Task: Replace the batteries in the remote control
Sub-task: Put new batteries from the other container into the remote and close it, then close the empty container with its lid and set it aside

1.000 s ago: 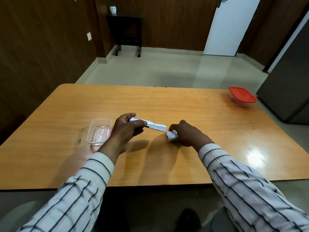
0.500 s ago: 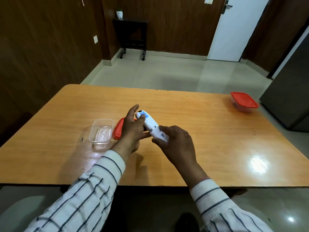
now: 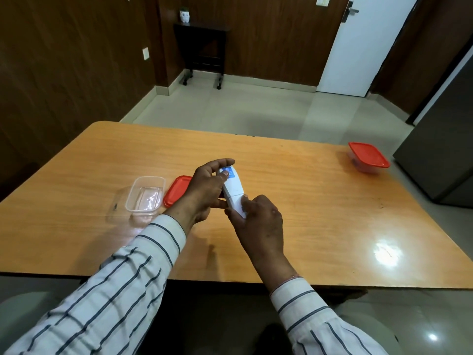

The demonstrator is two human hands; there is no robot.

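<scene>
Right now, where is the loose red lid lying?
In the head view the loose red lid lies flat on the table, left of centre, between the open clear container and the left hand, which partly hides it.

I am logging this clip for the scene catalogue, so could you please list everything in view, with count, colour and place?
Remote control: one, white with a blue patch at its far end, held above the table by both hands.
Open container: one, clear, on the table left of the hands.
Loose lid: one, red, flat on the table beside the open container.
Lidded container: one, clear with a red lid, far right of the table.
Table: one, orange wood.
Side table: one, dark, by the far wall, a small white pot on it.
Door: one, white.
Left hand: grips the remote's far half.
Right hand: holds its near end.
</scene>
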